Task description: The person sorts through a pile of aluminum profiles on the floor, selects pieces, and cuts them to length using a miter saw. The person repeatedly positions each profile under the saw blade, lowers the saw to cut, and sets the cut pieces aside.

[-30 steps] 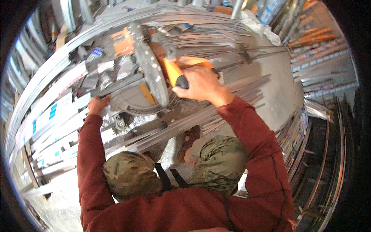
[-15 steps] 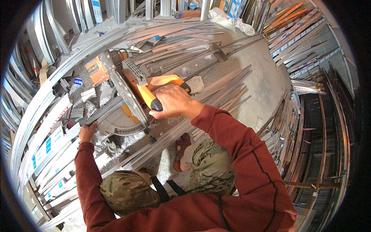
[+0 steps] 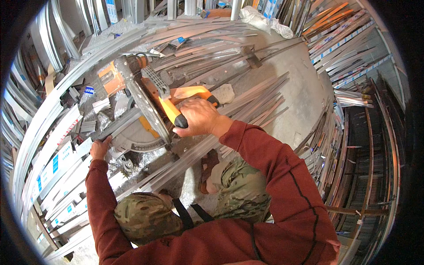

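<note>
A miter saw [image 3: 139, 95] with an orange motor housing and a dark, scuffed guard stands on the floor in front of me. My right hand [image 3: 201, 115] is closed around its yellow-orange and black handle [image 3: 173, 112]. At the left end of the saw's base, my left hand [image 3: 100, 149] grips a long grey metal profile [image 3: 121, 123] that lies across the saw. Below the guard, the curved pale turntable [image 3: 137, 140] shows, with a yellow insert [image 3: 148, 127]. The guard hides the blade and the profile's far end.
Long metal strips [image 3: 260, 104] lie on the floor to the right and beyond the saw. White-wrapped profiles [image 3: 59, 161] are stacked at left, near offcuts [image 3: 101, 106]. A rack of profiles [image 3: 340, 57] lines the right side. White sacks [image 3: 260, 21] lie at the back.
The view has shifted slightly. Both hands keep their holds, and the saw stands nearly as before.
</note>
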The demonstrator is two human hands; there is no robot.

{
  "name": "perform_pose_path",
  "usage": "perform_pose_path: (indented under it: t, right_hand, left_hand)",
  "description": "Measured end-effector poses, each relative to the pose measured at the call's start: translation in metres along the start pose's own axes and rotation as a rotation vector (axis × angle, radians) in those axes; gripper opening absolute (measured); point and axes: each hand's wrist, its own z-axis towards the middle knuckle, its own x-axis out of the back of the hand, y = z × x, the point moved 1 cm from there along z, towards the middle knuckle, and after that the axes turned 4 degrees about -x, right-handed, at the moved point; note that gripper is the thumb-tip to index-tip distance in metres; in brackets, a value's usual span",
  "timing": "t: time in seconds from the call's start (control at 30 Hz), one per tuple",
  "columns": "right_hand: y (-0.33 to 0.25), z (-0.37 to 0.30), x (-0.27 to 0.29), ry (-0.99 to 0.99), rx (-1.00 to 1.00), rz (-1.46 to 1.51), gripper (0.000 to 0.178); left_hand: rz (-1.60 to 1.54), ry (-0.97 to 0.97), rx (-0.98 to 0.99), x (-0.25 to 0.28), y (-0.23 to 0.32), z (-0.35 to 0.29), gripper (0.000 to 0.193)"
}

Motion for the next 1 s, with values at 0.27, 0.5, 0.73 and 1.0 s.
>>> perform_pose_path:
  t: [0.27,0.5,0.73,1.0]
  right_hand:
    - [0.006,-0.01,-0.012,0.008,0.019,-0.045,0.054]
    - [0.005,-0.013,-0.014,0.15,0.092,-0.103,0.057]
    - [0.014,0.039,0.057,0.239,0.157,-0.073,0.039]
    - [0.199,0.073,-0.042,0.211,-0.486,0.148,0.047]
  left_hand:
    - [0.053,0.017,0.027,-0.001,0.006,-0.001,0.087]
    - [0.022,0.0,0.016,-0.009,-0.002,0.01,0.079]
    - [0.133,-0.019,-0.005,0.001,0.004,-0.001,0.087]
    - [-0.029,-0.057,-0.046,0.015,0.012,-0.029,0.082]
